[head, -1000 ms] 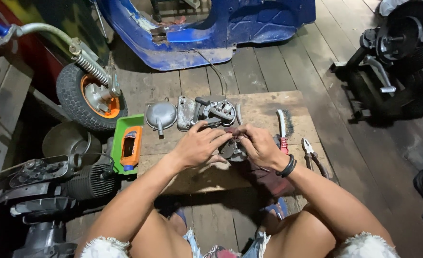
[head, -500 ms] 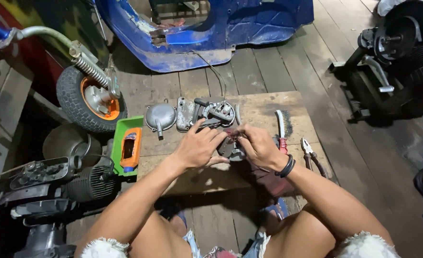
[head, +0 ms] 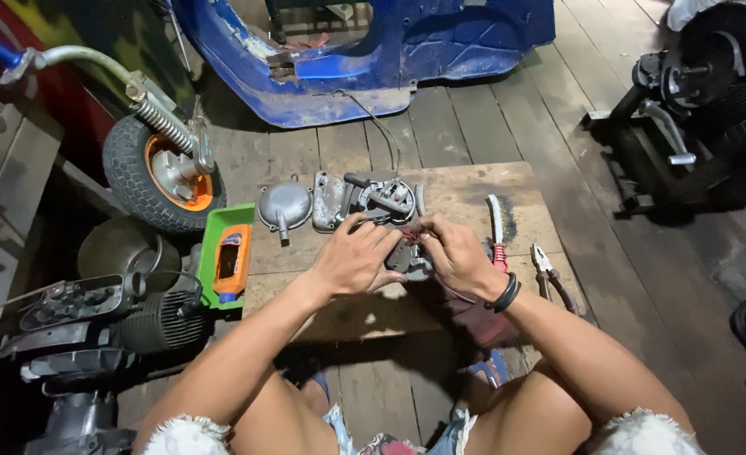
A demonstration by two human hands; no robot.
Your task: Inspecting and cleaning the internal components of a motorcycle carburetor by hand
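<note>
Frame centre: left hand [head: 354, 257] and right hand [head: 455, 253] meet over a small grey metal part [head: 410, 261] just above the board [head: 474, 190]. Both sets of fingers curl closed on it; exact grip points hidden. Judgement: keep the part low over the board and brace the wrists so small pieces cannot drop.

Board lies on a plank floor [head: 575, 109]. Wire brush [head: 497, 226] and pliers [head: 546, 271] at right; green tray [head: 226, 257] left. Blue scooter body [head: 373, 50] at top, wheel [head: 164, 173] upper left.

dull grey cast-metal part [head: 411, 259] in both hands; board [head: 465, 190] of rough bare wood; domed cover [head: 284, 205] matt grey metal; tray [head: 224, 221] glossy green plastic; tyre [head: 128, 173] coarse rubber.
</note>
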